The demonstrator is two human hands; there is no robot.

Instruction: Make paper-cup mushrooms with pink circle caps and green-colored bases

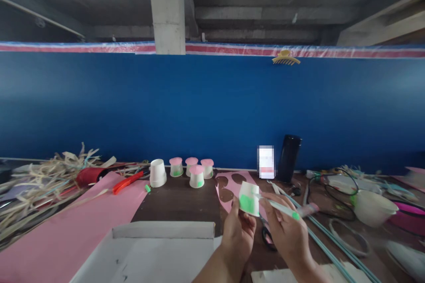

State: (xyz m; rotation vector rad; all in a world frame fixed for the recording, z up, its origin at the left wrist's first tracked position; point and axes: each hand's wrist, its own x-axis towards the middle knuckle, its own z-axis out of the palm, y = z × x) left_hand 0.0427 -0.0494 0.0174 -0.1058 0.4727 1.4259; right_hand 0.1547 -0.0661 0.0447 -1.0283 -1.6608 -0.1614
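Observation:
In my left hand is a small white paper cup, tilted on its side, with a bright green patch coloured on its wall. My right hand is closed around a white marker with a green end, its tip at the cup's right side. Behind my hands lies a pink paper sheet with round holes. Several small cups topped with pink discs stand further left, some with green on their walls. Beside them is a stack of upside-down white cups. A green cap lies near it.
A white box lid sits in front on the left, beside a large pink sheet and a red-handled cutter. Scissors lie under my hands. A lit phone and black bottle stand at the back; a bowl is right.

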